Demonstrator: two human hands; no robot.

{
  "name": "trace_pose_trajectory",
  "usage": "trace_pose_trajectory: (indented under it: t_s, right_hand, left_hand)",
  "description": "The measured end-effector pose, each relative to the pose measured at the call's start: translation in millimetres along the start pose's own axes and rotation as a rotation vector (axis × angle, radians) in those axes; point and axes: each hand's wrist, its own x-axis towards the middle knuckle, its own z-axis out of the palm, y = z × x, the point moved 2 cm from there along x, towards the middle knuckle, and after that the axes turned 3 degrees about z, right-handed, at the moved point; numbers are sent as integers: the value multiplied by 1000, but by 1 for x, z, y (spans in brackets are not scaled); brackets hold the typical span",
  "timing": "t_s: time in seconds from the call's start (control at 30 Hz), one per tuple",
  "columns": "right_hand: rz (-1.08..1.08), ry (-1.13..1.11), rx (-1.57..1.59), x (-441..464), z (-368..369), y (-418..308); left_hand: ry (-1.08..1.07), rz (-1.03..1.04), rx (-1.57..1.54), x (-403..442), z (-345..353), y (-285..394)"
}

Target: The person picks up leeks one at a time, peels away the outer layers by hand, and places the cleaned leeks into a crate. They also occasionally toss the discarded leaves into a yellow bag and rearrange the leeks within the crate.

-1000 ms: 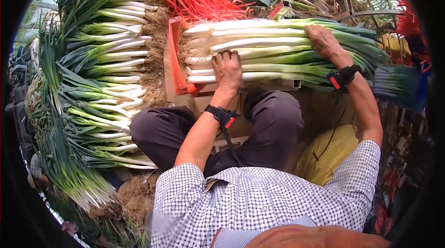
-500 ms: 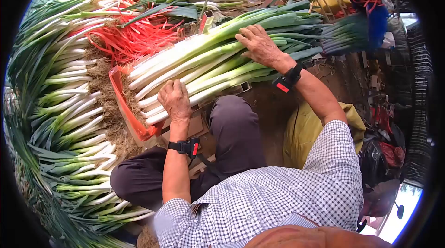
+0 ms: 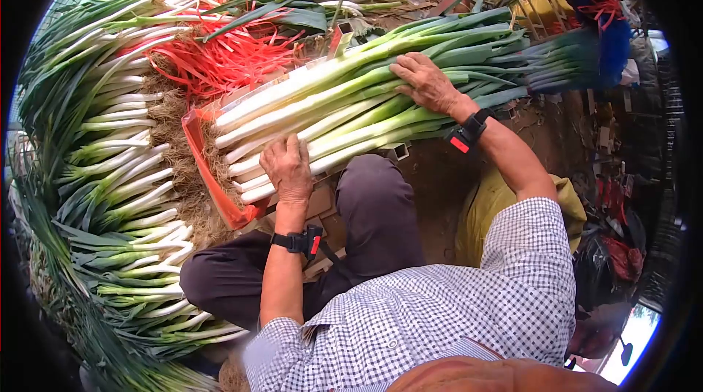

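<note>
A bundle of long leeks (image 3: pixel 344 88) lies slantwise before me, white root ends at the left and green leaves at the right. My left hand (image 3: pixel 287 170) is bent over the white stalks at the near side of the bundle, its fingers curled and their tips partly hidden. My right hand (image 3: pixel 426 83) rests on the green part with its fingers extended and apart, palm down. At the root ends stands an orange-red plastic band or sheet (image 3: pixel 209 165), upright along the bundle's end. Each wrist wears a black strap.
Many more leeks (image 3: pixel 139 194) lie in a long row at the left, roots facing inward. A heap of red strips (image 3: pixel 231 59) sits beyond the bundle. A yellow-green sack (image 3: pixel 483 209) lies by my right arm. Dark plastic bags (image 3: pixel 597 264) are at the far right.
The whole view has shifted slightly, so the scene sits a little lower and further right. Both hands remain on the leeks with little visible change in pose.
</note>
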Motion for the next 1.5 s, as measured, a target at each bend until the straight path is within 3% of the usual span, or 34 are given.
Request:
trace_pose_trajectory:
  t_s: [0.17, 0.27, 0.37, 0.5, 0.67, 0.87, 1.13, 1.27, 1.33, 1.4, 1.5]
  right_hand:
    - [-7, -40, 49, 7, 8, 10]
    - [-13, -82, 49, 12, 6, 9]
    - [-11, -30, 89, 10, 13, 7]
    - [-38, 18, 85, 8, 9, 17]
    - [-181, 30, -6, 34, 14, 38]
    - [17, 85, 118, 11, 24, 21]
    - [-51, 118, 48, 21, 23, 23]
    - [-173, 1, -11, 42, 14, 34]
    - [-219, -65, 49, 55, 9, 40]
    - [-175, 41, 101, 42, 29, 42]
    - [-107, 14, 166, 37, 30, 41]
  left_hand:
    - [93, 54, 1, 25, -9, 3]
    - [117, 109, -27, 81, -6, 5]
    - [-21, 105, -39, 109, 40, -23]
    - [-205, -4, -216, 122, 40, -40]
    - [-65, -4, -191, 118, 49, -44]
    - [111, 79, -190, 83, 24, -46]
    - [-160, 107, -52, 123, 39, -87]
    - [-291, -1, -35, 134, 33, -87]
    - [-291, -4, -50, 135, 38, -94]
    - [-258, 3, -80, 135, 42, -95]
    - [-193, 61, 43, 128, 43, -91]
